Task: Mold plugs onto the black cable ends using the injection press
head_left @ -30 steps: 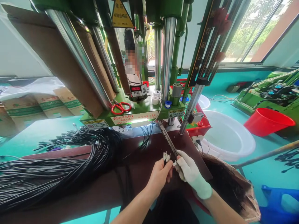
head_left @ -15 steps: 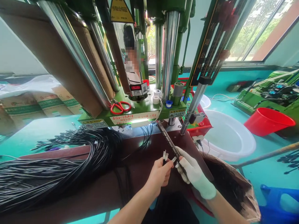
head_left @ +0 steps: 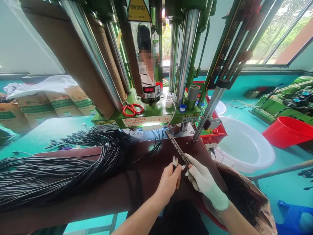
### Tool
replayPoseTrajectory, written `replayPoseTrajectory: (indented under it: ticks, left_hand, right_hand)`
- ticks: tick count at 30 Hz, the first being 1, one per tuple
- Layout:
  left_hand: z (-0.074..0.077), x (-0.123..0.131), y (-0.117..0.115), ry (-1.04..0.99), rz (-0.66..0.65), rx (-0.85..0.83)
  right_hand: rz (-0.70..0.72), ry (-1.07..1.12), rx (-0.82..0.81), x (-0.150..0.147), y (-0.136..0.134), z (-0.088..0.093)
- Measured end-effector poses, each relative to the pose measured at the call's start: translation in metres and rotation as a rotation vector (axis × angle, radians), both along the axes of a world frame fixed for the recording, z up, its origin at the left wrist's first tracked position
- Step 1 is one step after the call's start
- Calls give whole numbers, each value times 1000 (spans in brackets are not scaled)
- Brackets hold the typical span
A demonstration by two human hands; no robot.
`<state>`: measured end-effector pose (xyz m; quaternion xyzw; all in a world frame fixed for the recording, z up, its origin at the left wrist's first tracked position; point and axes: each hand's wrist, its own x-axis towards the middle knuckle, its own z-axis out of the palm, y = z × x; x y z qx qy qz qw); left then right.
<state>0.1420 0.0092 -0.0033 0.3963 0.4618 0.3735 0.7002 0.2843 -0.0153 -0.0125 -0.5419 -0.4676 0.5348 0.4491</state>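
My left hand is bare and closed around a few small connectors with silvery metal ends and dark bodies. Wearing a white glove, my right hand grips the near end of a long, narrow metal bar with notches along it. The bar slants away from me over the brown tabletop. Near the gloved fingertips, small silvery pieces show at the bar. The two hands are close together, and I cannot tell whether the left one touches the bar.
A large bundle of black cables lies on the left. Ahead stands a green press with red-handled scissors and white rolls on its ledge. At right are a white tub, a red bucket and a paper sack.
The view has turned slightly left, so the machine sits farther right in the picture. Both hands keep their holds, and the left fingers have shifted slightly by the bar.
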Motion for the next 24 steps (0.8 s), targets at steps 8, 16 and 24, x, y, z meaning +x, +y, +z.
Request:
replayPoseTrajectory:
  ticks: [8, 16, 24]
  left_hand:
    - [2, -16, 3, -226, 181, -119]
    - [3, 0, 6, 54, 16, -92]
    - [3, -2, 7, -16, 54, -131]
  right_hand:
    - [-30, 69, -110, 1, 1, 7]
    - [26, 36, -119, 3, 1, 11]
    - [41, -18, -139, 1, -1, 20]
